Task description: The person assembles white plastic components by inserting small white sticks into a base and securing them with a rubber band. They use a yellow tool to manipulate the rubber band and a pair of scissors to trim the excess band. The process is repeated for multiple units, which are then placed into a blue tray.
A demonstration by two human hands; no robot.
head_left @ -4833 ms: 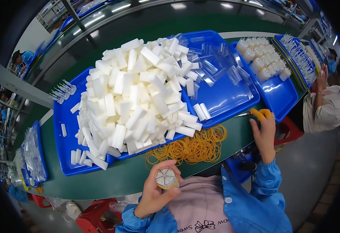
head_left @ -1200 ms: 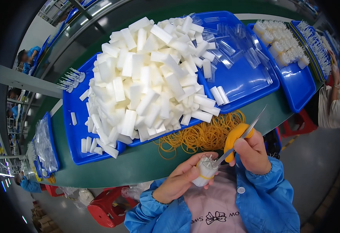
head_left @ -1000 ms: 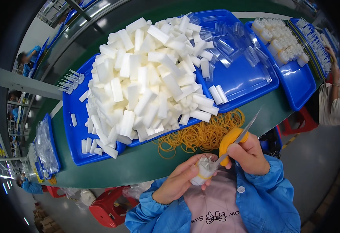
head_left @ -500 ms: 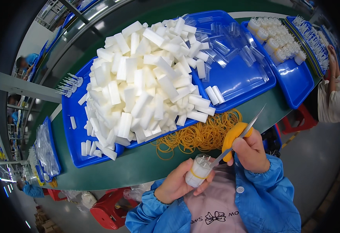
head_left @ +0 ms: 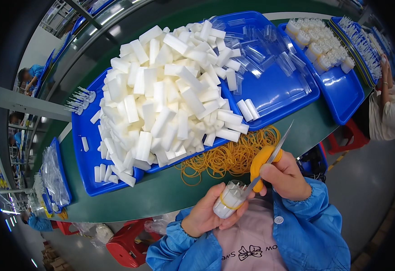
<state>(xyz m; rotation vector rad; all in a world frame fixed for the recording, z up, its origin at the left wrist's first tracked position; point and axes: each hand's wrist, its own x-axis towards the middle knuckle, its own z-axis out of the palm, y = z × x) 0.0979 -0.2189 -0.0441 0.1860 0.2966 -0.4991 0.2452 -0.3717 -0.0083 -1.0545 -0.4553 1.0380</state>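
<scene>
My left hand (head_left: 203, 214) is closed around a bundle of white foam cylinders (head_left: 226, 203) in a clear plastic sleeve, with a yellow rubber band around its middle. White prongs show at the bundle's upper end. In my right hand (head_left: 288, 179) is a pair of scissors (head_left: 258, 163) with yellow handles, its blades spread apart. One blade points up and away to the right. The other reaches down to the bundle's top rim; whether its tip is inside the sleeve I cannot tell.
Beyond my hands lies a heap of orange rubber bands (head_left: 229, 158). White foam pieces (head_left: 161, 99) pile high over a blue tray (head_left: 86, 149). Another blue tray (head_left: 287, 99) holds clear plastic sleeves (head_left: 256, 55). At right, finished-looking bundles (head_left: 319, 43) fill part of a tray beside a person's arm (head_left: 385, 74).
The scissors and my right hand have shifted slightly left and down toward the bundle. My left hand and the bundle have moved a little left; both grips remain.
</scene>
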